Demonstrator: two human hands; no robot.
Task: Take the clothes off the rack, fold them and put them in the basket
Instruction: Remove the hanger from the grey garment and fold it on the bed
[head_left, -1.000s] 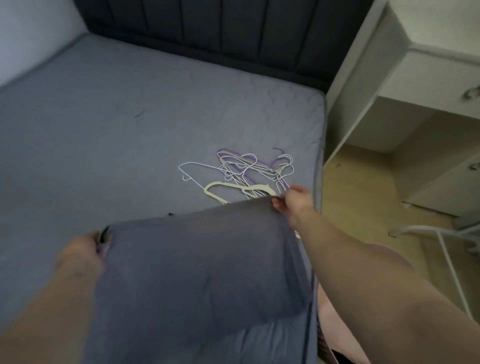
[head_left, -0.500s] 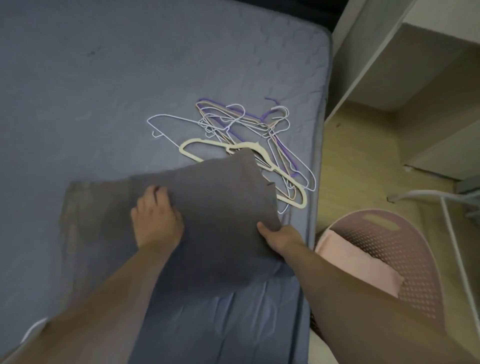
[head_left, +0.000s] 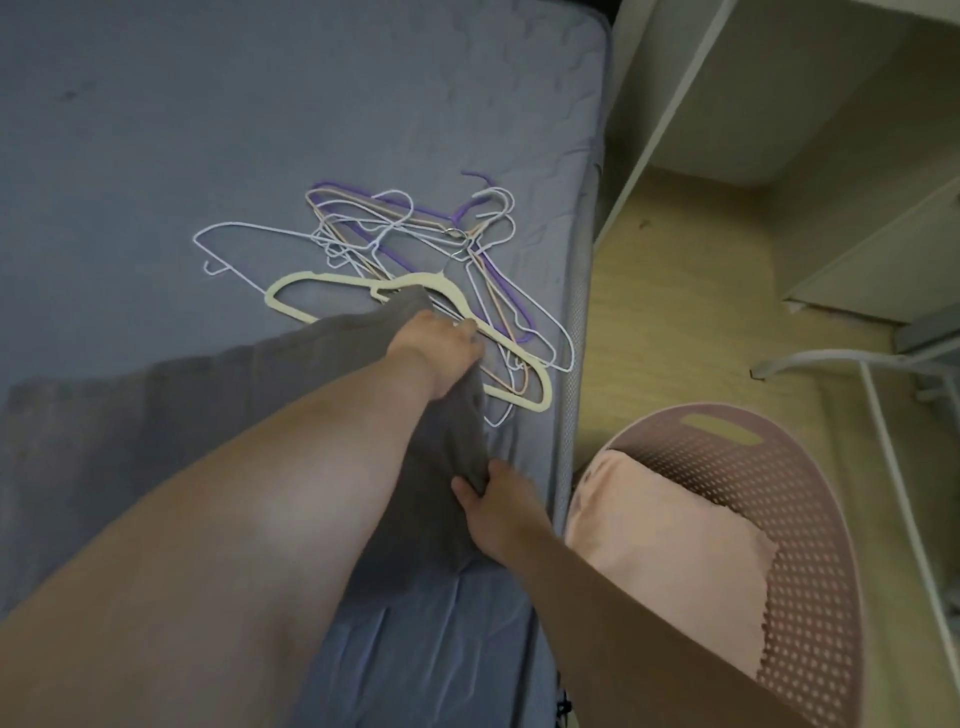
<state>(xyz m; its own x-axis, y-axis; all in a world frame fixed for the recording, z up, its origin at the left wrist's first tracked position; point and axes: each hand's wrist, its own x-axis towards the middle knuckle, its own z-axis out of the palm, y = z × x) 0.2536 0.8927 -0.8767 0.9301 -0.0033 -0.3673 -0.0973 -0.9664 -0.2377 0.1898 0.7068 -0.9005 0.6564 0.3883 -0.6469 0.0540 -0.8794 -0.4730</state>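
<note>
A grey garment (head_left: 156, 415) lies spread on the bed (head_left: 260, 130), its right part folded over. My left hand (head_left: 441, 348) reaches across and grips the garment's far right corner, right beside the hangers. My right hand (head_left: 498, 504) pinches the near right edge of the same garment close to the bed's side. The pink perforated basket (head_left: 810, 519) stands on the floor to the right of the bed, with a folded pink cloth (head_left: 665, 561) inside it.
A tangle of several wire and plastic hangers (head_left: 415, 270) lies on the bed just beyond my left hand. White rack legs (head_left: 831, 364) and white furniture (head_left: 779, 104) stand on the wooden floor at the right.
My left hand has moved from the garment's middle to its far right corner and taken hold of it. The right hand keeps its pinch on the near edge. The view has tilted down.
</note>
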